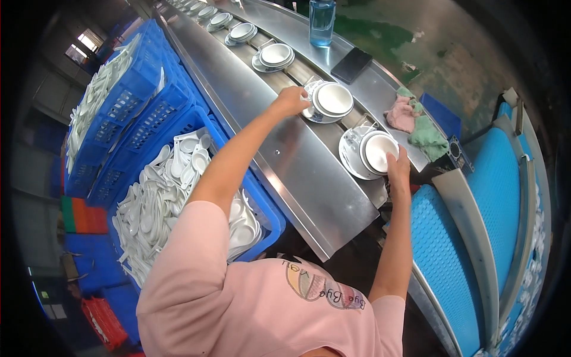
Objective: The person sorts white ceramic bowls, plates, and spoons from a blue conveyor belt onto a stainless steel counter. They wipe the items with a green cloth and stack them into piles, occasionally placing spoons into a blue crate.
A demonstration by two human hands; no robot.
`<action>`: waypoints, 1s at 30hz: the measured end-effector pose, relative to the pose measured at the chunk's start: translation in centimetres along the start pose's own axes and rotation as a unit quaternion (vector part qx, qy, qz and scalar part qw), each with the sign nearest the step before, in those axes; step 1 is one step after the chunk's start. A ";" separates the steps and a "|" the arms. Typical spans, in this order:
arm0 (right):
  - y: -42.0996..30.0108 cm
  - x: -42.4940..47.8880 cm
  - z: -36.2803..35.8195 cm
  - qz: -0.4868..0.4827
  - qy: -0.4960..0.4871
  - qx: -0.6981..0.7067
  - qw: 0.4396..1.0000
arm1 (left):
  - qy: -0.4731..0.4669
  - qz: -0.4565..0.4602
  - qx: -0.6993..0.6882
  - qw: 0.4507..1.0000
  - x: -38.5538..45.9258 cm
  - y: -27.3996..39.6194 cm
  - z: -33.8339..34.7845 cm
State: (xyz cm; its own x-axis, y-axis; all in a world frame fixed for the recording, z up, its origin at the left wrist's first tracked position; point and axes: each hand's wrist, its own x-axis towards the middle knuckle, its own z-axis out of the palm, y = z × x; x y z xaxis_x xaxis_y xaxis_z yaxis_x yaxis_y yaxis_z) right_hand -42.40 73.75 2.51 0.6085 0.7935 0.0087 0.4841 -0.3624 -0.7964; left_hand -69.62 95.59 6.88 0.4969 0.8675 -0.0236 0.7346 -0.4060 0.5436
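Note:
My right hand (pixel 398 167) grips the rim of the small white bowls (pixel 380 152) stacked on a patterned plate (pixel 351 154) at the near end of the conveyor line. My left hand (pixel 292 101) is at the left edge of the neighbouring stack of plate and white bowls (pixel 334 99); its fingertips meet the dishes, but whether they grip cannot be told. Farther up the line stand several similar stacks, the closest being a white bowl on plates (pixel 274 54).
A blue crate of white spoons (pixel 154 209) stands left of the steel counter (pixel 285 156), beside stacked blue crates (pixel 134 111). A blue bottle (pixel 322 24), a black phone (pixel 351 65) and cloths (pixel 426 134) lie beyond the line. Blue textured belts (pixel 441 250) run at right.

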 end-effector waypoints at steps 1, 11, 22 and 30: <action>-0.2 -0.3 -0.8 -0.026 -0.043 -0.013 0.999 | 0.035 0.065 0.042 0.996 -1.0 -0.2 -1.2; 8.2 -12.1 -12.7 -0.015 0.135 0.000 0.991 | -0.101 0.042 0.100 0.989 -23.6 -5.1 -11.8; 7.4 -14.7 -12.9 -0.064 0.190 -0.074 0.977 | 0.043 0.083 0.180 0.979 -22.3 -9.2 -10.8; 6.1 -19.2 -14.1 -0.051 0.278 -0.065 0.957 | 0.217 0.062 0.198 0.954 -22.4 -0.4 -16.5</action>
State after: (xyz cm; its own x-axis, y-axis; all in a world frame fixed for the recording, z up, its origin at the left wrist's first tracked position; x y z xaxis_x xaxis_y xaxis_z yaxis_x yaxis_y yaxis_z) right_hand -42.27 49.36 6.05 0.7767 0.4590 0.4314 0.6112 -0.3837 -0.6923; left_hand -88.67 81.04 21.02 0.4164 0.8078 0.4172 0.8419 -0.5158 0.1585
